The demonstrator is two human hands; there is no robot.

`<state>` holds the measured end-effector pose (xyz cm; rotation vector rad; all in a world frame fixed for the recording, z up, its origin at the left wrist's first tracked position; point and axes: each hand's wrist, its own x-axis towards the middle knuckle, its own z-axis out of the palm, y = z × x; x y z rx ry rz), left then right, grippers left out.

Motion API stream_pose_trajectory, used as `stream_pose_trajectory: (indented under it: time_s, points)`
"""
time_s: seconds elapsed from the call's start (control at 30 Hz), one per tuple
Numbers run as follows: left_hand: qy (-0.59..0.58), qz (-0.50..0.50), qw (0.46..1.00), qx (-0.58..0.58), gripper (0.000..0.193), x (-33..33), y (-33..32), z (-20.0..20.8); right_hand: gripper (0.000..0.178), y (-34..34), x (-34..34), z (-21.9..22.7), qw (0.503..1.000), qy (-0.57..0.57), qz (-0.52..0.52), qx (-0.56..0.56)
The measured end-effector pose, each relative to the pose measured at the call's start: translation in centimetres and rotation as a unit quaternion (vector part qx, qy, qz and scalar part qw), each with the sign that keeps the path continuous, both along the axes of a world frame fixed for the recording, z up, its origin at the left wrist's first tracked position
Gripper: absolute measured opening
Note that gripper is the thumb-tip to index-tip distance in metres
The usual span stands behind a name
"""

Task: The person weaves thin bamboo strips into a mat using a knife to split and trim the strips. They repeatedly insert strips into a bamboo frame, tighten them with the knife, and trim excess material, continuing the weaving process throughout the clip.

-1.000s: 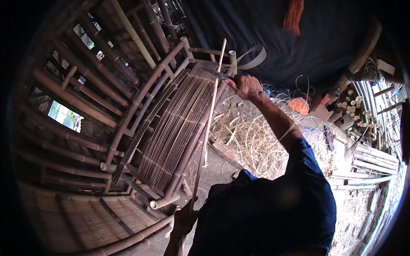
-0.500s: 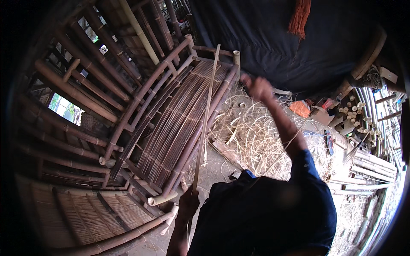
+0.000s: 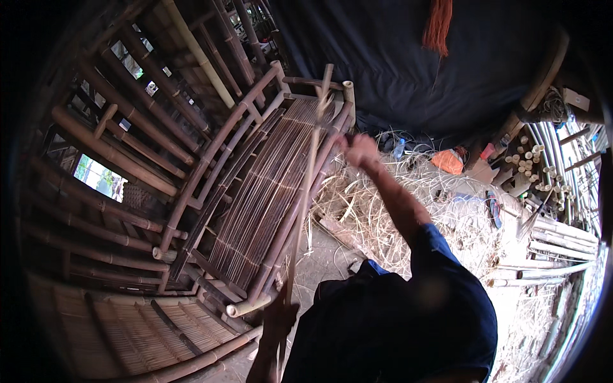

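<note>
A long, pale bamboo strip (image 3: pixel 308 182) slants upward from my left hand (image 3: pixel 281 317), which is closed around its lower part. My right hand (image 3: pixel 361 152), blurred by motion, is closed on a dark knife (image 3: pixel 333 131). The blade is smeared and meets or nearly meets the strip's upper part; contact is hard to make out. Just above it, pale slivers (image 3: pixel 324 101) curl off the strip. Beneath the strip stands a brown bamboo bench (image 3: pixel 258 210) with a slatted seat.
Pale shavings (image 3: pixel 383 210) are heaped on the floor at right. A black sheet (image 3: pixel 408 70) hangs behind, with an orange fringe (image 3: pixel 437 29) before it. Cut bamboo poles (image 3: pixel 529 159) are stacked at far right. Another slatted bamboo piece (image 3: pixel 147 329) lies at lower left.
My right hand has swung left and slightly down, bringing the knife to the strip. Slivers now stand out near the strip's top. My left hand still grips it, slightly lower in view.
</note>
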<state>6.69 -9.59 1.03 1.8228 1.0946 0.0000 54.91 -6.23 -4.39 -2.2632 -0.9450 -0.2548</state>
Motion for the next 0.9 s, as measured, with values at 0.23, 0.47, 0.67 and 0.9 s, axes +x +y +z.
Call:
stream_pose_trajectory:
  time_s: [0.23, 0.47, 0.67, 0.9]
  points:
    - [0.083, -0.052, 0.982, 0.161, 0.037, -7.6, -2.4, 2.5, 0.086, -3.2, 19.4, 4.9, 0.943, 0.209, -0.226, 0.124]
    - [-0.157, 0.002, 0.726, 0.670, 0.022, -5.2, 3.3, 4.1, 0.031, -4.2, 11.0, -19.4, 0.646, 0.593, 0.090, 0.472]
    - [-0.258, 0.206, 0.906, 0.265, 0.022, 3.2, 4.8, 0.4, 0.034, -4.7, -15.5, -21.1, 0.637, 0.760, 0.074, 0.104]
    - [-0.292, 0.128, 0.917, 0.241, 0.024, 9.5, 2.1, -6.5, 0.033, 0.4, -19.4, -6.8, 0.581, 0.756, 0.192, 0.230]
